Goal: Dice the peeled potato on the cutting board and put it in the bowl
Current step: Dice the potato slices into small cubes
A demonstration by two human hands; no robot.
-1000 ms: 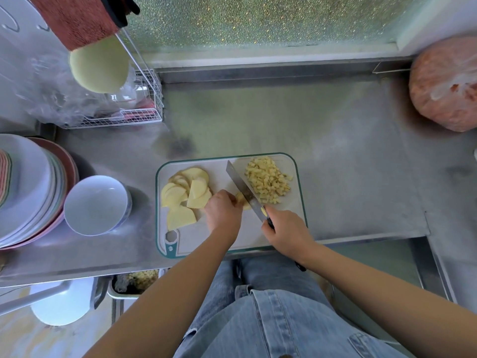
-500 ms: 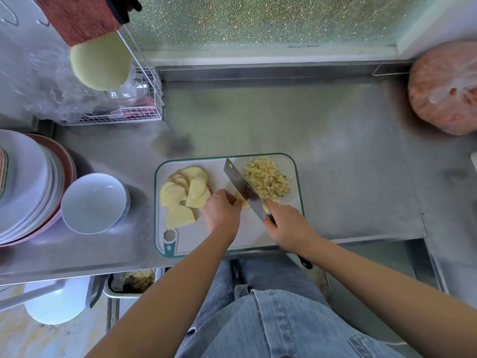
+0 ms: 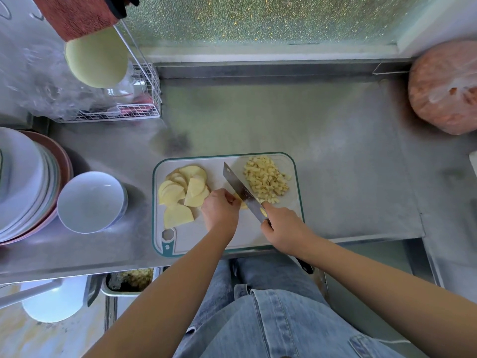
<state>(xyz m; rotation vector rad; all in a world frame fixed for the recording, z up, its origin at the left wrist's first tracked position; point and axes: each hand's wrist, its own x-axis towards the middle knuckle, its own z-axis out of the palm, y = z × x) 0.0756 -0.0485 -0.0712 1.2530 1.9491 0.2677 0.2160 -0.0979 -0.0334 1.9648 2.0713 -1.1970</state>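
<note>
Steel knife [image 3: 240, 189], gripped by right hand [image 3: 284, 228], dices potato piece [image 3: 241, 204] held under left hand [image 3: 219, 211]; slices [image 3: 180, 195] at nine o'clock likely follow.

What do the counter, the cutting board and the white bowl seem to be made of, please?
Counter: stainless steel, brushed, judging by its grey sheen and blurred reflections. Cutting board: probably plastic, matte white with a moulded teal rim. Bowl: glossy white, likely glazed ceramic, though melamine would look alike.
</note>
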